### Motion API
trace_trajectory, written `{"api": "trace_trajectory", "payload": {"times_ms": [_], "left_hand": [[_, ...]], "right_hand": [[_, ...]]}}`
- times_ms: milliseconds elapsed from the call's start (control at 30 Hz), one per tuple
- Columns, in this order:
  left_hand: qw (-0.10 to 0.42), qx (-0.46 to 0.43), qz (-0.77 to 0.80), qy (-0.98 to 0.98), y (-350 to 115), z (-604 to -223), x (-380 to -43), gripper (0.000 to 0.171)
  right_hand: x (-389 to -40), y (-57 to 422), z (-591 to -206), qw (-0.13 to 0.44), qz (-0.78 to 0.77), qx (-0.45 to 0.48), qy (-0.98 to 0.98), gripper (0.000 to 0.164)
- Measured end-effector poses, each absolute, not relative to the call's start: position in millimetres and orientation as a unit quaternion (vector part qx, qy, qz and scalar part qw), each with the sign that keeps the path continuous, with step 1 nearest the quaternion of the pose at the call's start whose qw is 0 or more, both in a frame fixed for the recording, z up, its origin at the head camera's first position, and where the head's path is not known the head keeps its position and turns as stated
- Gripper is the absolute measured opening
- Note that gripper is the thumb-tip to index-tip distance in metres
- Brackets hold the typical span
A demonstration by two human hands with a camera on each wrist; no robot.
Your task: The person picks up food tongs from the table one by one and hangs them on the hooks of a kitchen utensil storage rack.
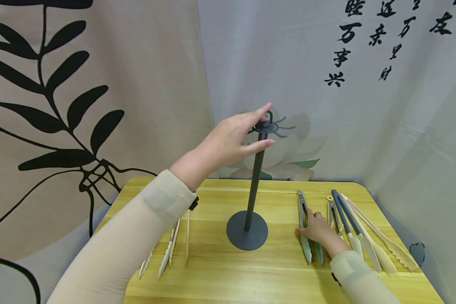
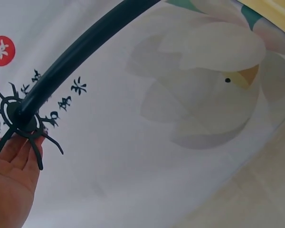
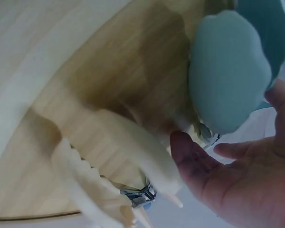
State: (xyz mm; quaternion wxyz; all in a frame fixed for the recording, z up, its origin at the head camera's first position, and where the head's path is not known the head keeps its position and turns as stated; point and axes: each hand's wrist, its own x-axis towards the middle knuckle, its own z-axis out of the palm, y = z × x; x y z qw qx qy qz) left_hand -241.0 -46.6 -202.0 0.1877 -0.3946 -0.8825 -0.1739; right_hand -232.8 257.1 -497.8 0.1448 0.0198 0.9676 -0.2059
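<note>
A dark grey stand with a round base (image 1: pixel 247 236), an upright pole (image 1: pixel 255 181) and a ring of curved hooks (image 2: pixel 21 116) rises from the wooden table. At its top is my left hand (image 1: pixel 232 139), thumb and fingers stretched out, fingertips against the hook ring in the left wrist view. My right hand (image 1: pixel 321 232) is over a pair of light green-tipped tongs (image 1: pixel 302 215) lying on the table. In the right wrist view, the thumb touches one green tip (image 3: pixel 228 71) while the fingers stay spread apart from it.
Right of the green tongs lie tongs with cream tips (image 3: pixel 137 147), blue-handled tongs (image 1: pixel 343 215) and long cream tongs (image 1: pixel 387 240). Several pale tongs (image 1: pixel 169 249) lie on the left, partly behind my left sleeve (image 1: pixel 137 228). A printed curtain (image 1: pixel 266 55) hangs behind the table.
</note>
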Motion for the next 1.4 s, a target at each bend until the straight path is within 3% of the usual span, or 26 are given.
{"api": "trace_trajectory", "payload": {"times_ms": [400, 767, 1033, 1400], "left_hand": [[0.181, -0.374, -0.159, -0.896, -43.6, -198.8, -235.3, 0.078], [0.11, -0.381, -0.145, -0.907, -52.3, -188.4, -231.2, 0.074], [0.121, -0.379, -0.145, -0.906, -54.3, -189.2, -233.9, 0.078], [0.155, -0.365, -0.166, -0.903, -54.3, -192.6, -238.1, 0.078]], "right_hand": [[-237.3, 252.4, -497.2, 0.166, -0.205, 0.041, 0.964, 0.095], [-241.0, 255.3, -494.5, 0.184, -0.228, 0.037, 0.955, 0.083], [-239.7, 253.0, -488.8, 0.197, -0.251, 0.04, 0.947, 0.076], [-240.5, 247.4, -474.6, 0.106, -0.255, 0.015, 0.961, 0.076]]}}
